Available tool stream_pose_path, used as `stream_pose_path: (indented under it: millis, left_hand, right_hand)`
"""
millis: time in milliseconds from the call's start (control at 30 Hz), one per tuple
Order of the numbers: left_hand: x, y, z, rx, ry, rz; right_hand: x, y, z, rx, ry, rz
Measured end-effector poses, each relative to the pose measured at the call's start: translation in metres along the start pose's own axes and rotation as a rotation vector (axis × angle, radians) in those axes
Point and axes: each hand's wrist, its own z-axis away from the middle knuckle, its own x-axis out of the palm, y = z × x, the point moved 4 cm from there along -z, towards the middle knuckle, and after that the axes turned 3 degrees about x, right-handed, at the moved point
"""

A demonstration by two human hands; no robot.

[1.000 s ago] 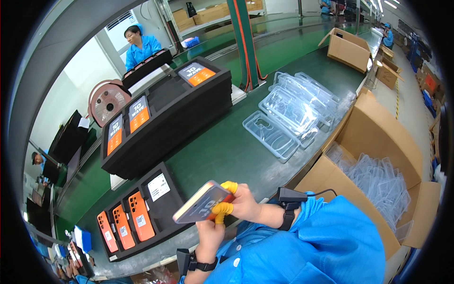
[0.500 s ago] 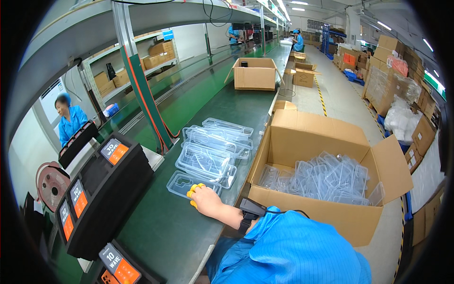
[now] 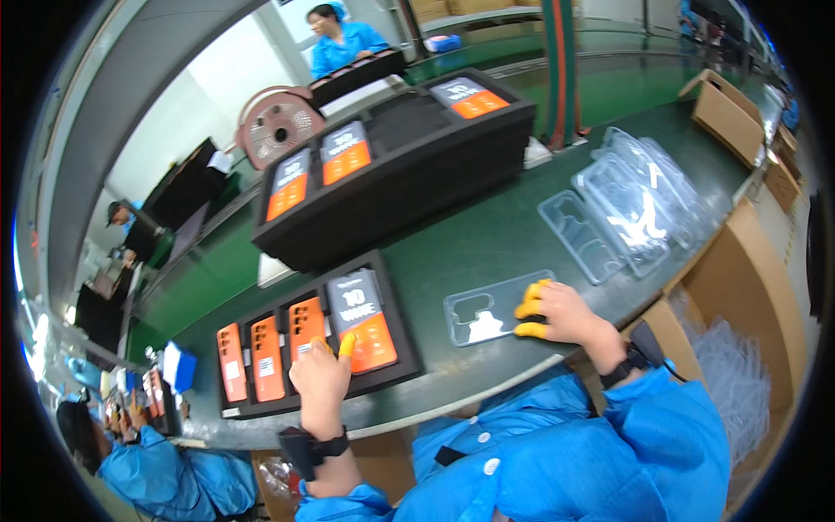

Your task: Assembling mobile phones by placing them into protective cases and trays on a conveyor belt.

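My right hand (image 3: 557, 315), with yellow finger covers, is closed on the right end of a clear phone case (image 3: 483, 311) lying low over the green bench. On the left, my left hand (image 3: 322, 374) has its fingers at the lower end of an orange phone (image 3: 304, 320), thumb along the phone's right side. That phone lies in a black foam tray (image 3: 409, 352) with other orange phones (image 3: 265, 357) to its left. A phone-shaped card (image 3: 361, 317), grey above and orange below, fills the tray's right slot.
A pile of clear cases (image 3: 635, 200) lies at the right; a cardboard box (image 3: 787, 300) of loose cases stands beside the bench. Behind my tray is a big black foam block (image 3: 391, 187) with similar cards. Co-workers (image 3: 344, 43) sit across the bench and at the left (image 3: 165, 474).
The view has swung left. My right hand has carried a clear case away from the pile toward the phone tray. My left hand has come into view at an orange phone.
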Motion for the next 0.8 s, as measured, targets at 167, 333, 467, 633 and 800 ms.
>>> stream_pose_path:
  millis: [167, 333, 467, 633, 800]
  left_hand:
    - [-0.005, -0.072, 0.022, -0.227, 0.214, 0.152]
    - [0.03, -0.09, 0.032, -0.132, 0.187, 0.031]
    - [0.027, -0.061, 0.034, -0.151, 0.077, -0.006]
    - [0.043, -0.061, 0.038, -0.184, 0.014, -0.076]
    - [0.036, -0.085, 0.017, -0.407, -0.022, 0.411]
  right_hand:
    - [0.002, -0.004, -0.003, -0.068, 0.075, -0.098]
    - [-0.012, -0.004, -0.004, 0.246, 0.408, 0.11]
    - [-0.002, 0.015, 0.001, 0.325, 0.329, 0.035]
    - [0.002, 0.015, -0.002, 0.259, 0.258, -0.016]
    - [0.002, 0.02, 0.003, 0.327, 0.294, -0.027]
